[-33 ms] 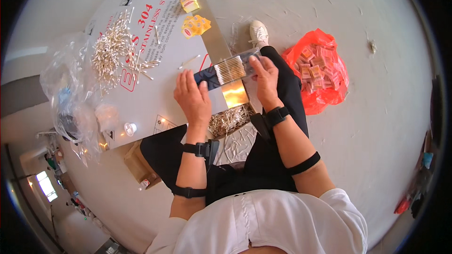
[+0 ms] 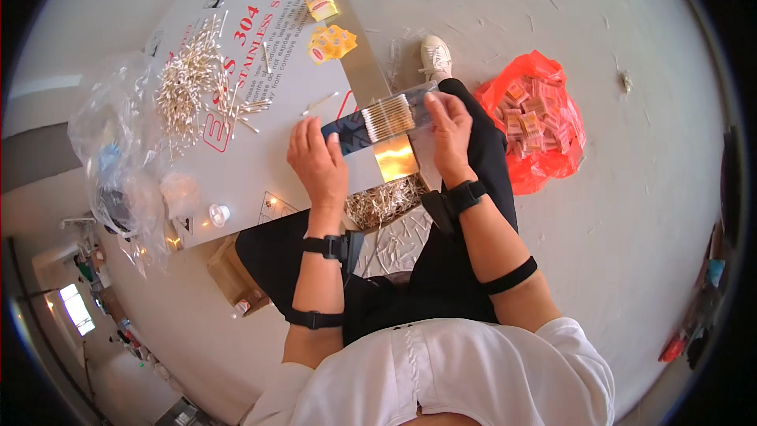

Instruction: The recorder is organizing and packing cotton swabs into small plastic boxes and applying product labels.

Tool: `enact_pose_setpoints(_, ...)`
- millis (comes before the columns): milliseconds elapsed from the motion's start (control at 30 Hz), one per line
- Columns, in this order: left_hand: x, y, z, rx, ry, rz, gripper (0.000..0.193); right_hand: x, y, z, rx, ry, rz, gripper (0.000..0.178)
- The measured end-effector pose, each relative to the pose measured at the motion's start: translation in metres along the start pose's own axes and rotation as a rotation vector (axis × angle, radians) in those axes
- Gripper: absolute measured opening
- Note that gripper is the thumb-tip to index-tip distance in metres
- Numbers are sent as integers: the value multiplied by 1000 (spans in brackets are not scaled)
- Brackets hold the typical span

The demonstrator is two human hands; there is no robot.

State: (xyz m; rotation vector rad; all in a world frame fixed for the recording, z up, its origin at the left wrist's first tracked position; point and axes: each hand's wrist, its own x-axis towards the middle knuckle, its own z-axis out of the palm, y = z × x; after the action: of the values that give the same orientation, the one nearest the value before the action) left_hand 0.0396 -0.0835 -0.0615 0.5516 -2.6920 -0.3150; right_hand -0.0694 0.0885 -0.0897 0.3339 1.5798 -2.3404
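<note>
1. Change since the earlier frame: slight. The left hand sits a little further left, so more of the dark end of the flat case shows beside its thumb. The heap of cotton swabs and the red bag appear undisturbed.
2. Case position: held up over the worktop edge, tilted with its right end higher in view. It has a dark patterned part at left and a clear part at right, with a row of cotton swabs side by side between.
3. Right hand: pinches the clear end between thumb and curled fingers, covering part of it.
4. Left hand: fingers extended and slightly parted, thumb tip at the dark end. Whether it grips the case cannot be told. Both forearms rise from the lower edge, with black straps at the wrists.
5. Worktop: a loose swab lies just beyond the left fingers. Further left are the swab heap and a crumpled clear plastic bag; a yellow carton and yellow pieces lie toward the far edge.
6. Below: more swabs fill an open box, partly overhung by the worktop edge. On the floor at right, a red plastic bag holds small orange packs.
</note>
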Motion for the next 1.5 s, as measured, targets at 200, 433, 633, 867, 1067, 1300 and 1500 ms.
enact_pose_setpoints(200,49,-27,-5,-34,26,35,33,-7,-21,5,-602,125,-731,21)
enact_pose_setpoints(433,33,-35,-18,-27,10,60,13,-47,-7,78,-775,-490,-664,25)
enact_pose_setpoints(633,-2,-69,-39,-16,-103,4,19,-46,30,106,-1019,-547,-861,21)
enact_pose_setpoints(867,52,-125,-41,145,227,-344,34,-51,40,113,-1026,-566,-945,11)
enact_pose_setpoints(1067,50,-138,-37,250,30,-516,20,-52,40,116,-1029,-579,-912,12)
enact_pose_setpoints(1300,17,-111,-42,-4,-124,-124,16,-50,35,114,-1042,-655,-899,9)
enact_pose_setpoints(1500,69,-134,-47,10,88,-5,26,-49,33,113,-1037,-661,-870,10)
